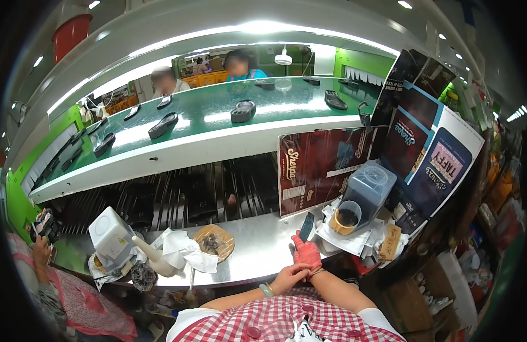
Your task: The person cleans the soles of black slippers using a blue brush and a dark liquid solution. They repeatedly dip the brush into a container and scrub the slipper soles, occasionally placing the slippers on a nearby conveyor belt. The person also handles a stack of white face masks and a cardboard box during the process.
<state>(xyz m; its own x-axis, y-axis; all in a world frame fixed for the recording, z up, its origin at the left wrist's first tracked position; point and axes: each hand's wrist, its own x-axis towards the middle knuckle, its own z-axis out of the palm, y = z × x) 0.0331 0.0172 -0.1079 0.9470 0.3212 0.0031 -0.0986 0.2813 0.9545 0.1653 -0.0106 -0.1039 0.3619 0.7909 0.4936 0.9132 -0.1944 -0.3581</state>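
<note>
My right hand point(307, 255), in a red glove, is over the metal work ledge point(258, 251). Its fingers are closed around the near end of a dark, flat, oblong piece point(307, 226), whose exact kind I cannot make out. Bare and with a bangle at the wrist, my left hand point(291, 278) reaches across to the right wrist. Its fingers are closed at the glove's cuff. Right of the gloved hand, a cup of dark liquid point(348, 215) stands on white papers beside a grey plastic container point(371, 185).
Dark shoe soles point(243, 111) lie along a green conveyor belt point(206, 111). Below, dark items rest on rollers point(218, 188). A wooden disc point(225, 238), crumpled white cloth point(183, 251) and white jug point(111, 236) stand left. Cardboard panels point(326, 165) rise right. A co-worker's hand point(42, 251) is far left.
</note>
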